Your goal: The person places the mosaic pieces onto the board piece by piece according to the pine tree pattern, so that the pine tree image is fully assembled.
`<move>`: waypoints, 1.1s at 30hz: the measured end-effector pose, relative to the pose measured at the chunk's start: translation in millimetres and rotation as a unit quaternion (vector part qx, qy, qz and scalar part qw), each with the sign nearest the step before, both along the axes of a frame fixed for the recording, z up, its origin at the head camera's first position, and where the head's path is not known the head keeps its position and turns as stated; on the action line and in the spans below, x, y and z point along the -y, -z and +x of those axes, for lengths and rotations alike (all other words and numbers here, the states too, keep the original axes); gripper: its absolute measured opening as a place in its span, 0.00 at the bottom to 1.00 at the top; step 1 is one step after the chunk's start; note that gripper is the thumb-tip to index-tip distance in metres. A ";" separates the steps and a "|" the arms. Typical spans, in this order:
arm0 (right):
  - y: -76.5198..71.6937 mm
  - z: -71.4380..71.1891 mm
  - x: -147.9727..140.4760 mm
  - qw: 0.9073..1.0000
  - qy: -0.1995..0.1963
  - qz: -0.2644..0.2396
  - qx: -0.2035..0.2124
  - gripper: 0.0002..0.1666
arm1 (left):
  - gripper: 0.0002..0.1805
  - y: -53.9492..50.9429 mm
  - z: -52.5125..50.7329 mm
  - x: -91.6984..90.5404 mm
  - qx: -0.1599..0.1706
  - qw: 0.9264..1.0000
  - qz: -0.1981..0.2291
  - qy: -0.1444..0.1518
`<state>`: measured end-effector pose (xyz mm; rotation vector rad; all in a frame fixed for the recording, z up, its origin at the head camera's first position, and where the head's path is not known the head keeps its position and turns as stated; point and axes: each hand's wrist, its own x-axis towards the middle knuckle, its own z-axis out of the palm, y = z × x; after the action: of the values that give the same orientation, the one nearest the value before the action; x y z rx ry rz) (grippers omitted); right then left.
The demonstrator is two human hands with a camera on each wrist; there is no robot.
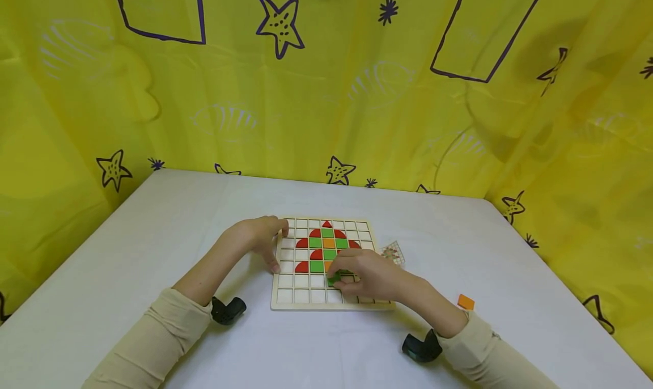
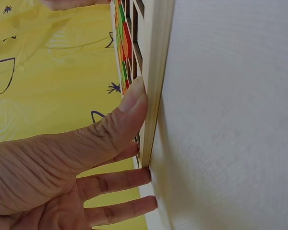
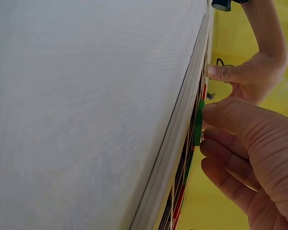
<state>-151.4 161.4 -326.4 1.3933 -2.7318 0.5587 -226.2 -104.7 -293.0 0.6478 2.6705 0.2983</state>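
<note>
A square wooden grid board (image 1: 331, 307) lies on the table, with red, green and orange tiles set in its cells in a stepped, tree-like figure. My right hand (image 1: 369, 273) pinches a green tile (image 1: 334, 279) between thumb and fingers, just under the figure's lowest visible row. In the right wrist view that green tile (image 3: 198, 123) stands against the board's face. At the board's left side, my left hand (image 1: 257, 236) rests its thumb (image 2: 133, 96) on the frame, the fingers extended along the edge. The right hand hides some cells on the right.
A small card with a grid pattern (image 1: 393, 253) lies partly by the board's right edge. One loose orange tile (image 1: 466, 302) is on the white tabletop (image 1: 326, 349) near the right forearm. Yellow patterned cloth (image 1: 316, 94) hangs behind and at both sides.
</note>
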 end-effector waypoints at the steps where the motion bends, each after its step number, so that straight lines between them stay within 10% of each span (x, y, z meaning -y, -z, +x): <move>1: -0.2 0.3 0.5 1.000 0.000 -0.001 0.003 0.09 | 0.40 -0.1 -0.1 0.1 0.000 1.000 0.000 0.000; 33: -3.8 4.4 -1.3 0.999 0.020 -0.007 0.042 0.09 | 0.40 -1.7 1.5 0.4 0.000 1.000 0.001 -0.001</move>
<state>-146.9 162.7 -322.6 1.3401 -2.8076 0.6477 -224.7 -105.0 -291.3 0.6452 2.6725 0.3017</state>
